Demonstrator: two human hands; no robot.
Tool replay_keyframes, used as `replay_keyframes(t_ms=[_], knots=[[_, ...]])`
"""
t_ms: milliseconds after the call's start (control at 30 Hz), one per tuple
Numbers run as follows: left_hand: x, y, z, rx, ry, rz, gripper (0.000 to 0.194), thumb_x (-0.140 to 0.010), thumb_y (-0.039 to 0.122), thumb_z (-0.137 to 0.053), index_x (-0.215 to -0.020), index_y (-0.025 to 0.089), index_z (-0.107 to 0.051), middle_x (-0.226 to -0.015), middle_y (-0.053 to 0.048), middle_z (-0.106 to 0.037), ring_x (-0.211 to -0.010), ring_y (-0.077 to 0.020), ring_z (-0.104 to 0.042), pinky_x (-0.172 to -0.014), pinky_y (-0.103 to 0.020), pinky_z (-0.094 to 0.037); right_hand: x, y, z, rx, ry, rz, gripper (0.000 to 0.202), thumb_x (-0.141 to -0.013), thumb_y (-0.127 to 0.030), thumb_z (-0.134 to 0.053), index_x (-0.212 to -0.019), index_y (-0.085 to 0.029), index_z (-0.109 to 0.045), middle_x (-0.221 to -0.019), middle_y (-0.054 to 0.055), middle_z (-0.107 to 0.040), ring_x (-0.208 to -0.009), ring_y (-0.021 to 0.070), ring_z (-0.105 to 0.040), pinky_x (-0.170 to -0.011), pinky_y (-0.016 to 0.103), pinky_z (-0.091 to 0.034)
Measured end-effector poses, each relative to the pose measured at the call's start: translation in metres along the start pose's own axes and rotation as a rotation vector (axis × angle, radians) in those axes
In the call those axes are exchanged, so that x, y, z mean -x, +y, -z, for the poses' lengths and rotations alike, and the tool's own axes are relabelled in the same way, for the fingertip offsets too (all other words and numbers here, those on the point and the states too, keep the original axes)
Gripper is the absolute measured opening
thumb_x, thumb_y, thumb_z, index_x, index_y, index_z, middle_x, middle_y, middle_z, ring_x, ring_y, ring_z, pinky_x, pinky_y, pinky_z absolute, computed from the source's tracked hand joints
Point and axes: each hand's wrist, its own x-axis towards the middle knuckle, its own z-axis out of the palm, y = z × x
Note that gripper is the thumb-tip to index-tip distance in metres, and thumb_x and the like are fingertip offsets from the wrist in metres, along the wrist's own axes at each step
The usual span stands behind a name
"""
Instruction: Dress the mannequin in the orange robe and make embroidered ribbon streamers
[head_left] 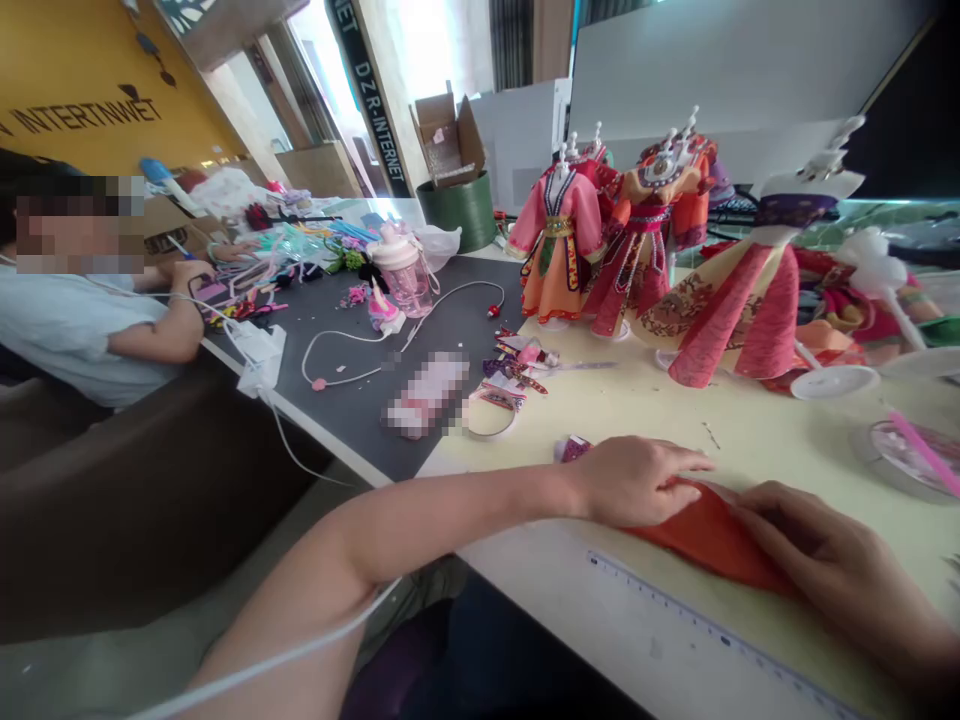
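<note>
yellow covered the wall (67,70) at far left, where dark letters read "intertnwet". my table (645,410) was cream in front of me and dark grey to the left, and its front edge (555,632) ran slantwise, passing beneath my left forearm (465,510). at the back a dark strip (375,110) stood at a tilt, its pale letters spelling "dzr-internet", with the end of another word, "net", above them. across the far side of the table stood doll dresses (562,235) in pink, orange and red, and a stretch of cream surface parted them from my hands. a pale ruler (697,617) lay between my work and the front edge, its figures too small to read. the orange-red cloth (705,530) lay under both my hands, well in from that edge. my right hand (832,550) was loosely curled at the cloth's right side; i could not make out whether it pinched the fabric. my left hand (630,480) was palm down, fingers stretched out and thumb apart, touching the cloth without gripping it. a small purple glittery piece (576,449) showed just beyond my left wrist.
</note>
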Motion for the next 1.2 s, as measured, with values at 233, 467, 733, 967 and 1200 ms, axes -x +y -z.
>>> replay_keyframes(t_ms=[233,467,733,967,1200], knots=[[-0.017,0.006,-0.033,0.038,-0.051,0.072,0.047,-0.084,0.019,-0.037,-0.13,0.017,-0.04,-0.121,-0.005,-0.059,-0.112,-0.0185,-0.054,-0.091,-0.03,-0.044,0.0,-0.003,-0.004,0.109,0.168,0.321,0.016,-0.082,-0.037,-0.049,-0.081,-0.024,-0.057,-0.085,0.004,-0.063,-0.079,0.0199,-0.06,-0.067,0.031,-0.049],[-0.022,-0.001,-0.044,0.027,-0.021,0.074,0.041,-0.082,0.019,-0.039,-0.122,0.017,-0.049,-0.113,-0.004,-0.062,-0.104,-0.0178,-0.057,-0.085,-0.028,-0.046,-0.004,0.007,-0.006,0.193,0.184,0.425,0.011,-0.082,-0.034,-0.051,-0.084,-0.024,-0.055,-0.083,0.004,-0.063,-0.077,0.0193,-0.062,-0.064,0.029,-0.051],[-0.027,0.001,-0.048,-0.018,0.044,-0.011,0.042,-0.083,0.016,-0.037,-0.124,0.016,-0.047,-0.122,-0.006,-0.058,-0.113,-0.0173,-0.053,-0.089,-0.028,-0.045,-0.001,0.021,-0.008,0.219,0.226,0.397,0.016,-0.08,-0.032,-0.051,-0.094,-0.027,-0.055,-0.093,0.006,-0.065,-0.081,0.0227,-0.064,-0.066,0.034,-0.053],[-0.026,0.001,-0.051,0.018,0.054,0.002,0.044,-0.084,0.017,-0.036,-0.127,0.016,-0.044,-0.125,-0.007,-0.056,-0.116,-0.0172,-0.051,-0.091,-0.029,-0.044,-0.001,0.032,-0.008,0.238,0.204,0.389,0.021,-0.079,-0.031,-0.052,-0.1,-0.03,-0.053,-0.095,0.009,-0.063,-0.084,0.0248,-0.064,-0.065,0.036,-0.055],[-0.023,-0.001,-0.05,0.062,0.023,-0.006,0.046,-0.086,0.019,-0.038,-0.131,0.017,-0.04,-0.128,-0.008,-0.054,-0.116,-0.0198,-0.052,-0.094,-0.032,-0.043,0.003,0.032,-0.014,0.162,0.213,0.344,0.016,-0.08,-0.031,-0.05,-0.096,-0.03,-0.053,-0.094,0.009,-0.06,-0.091,0.0284,-0.06,-0.071,0.045,-0.051]])
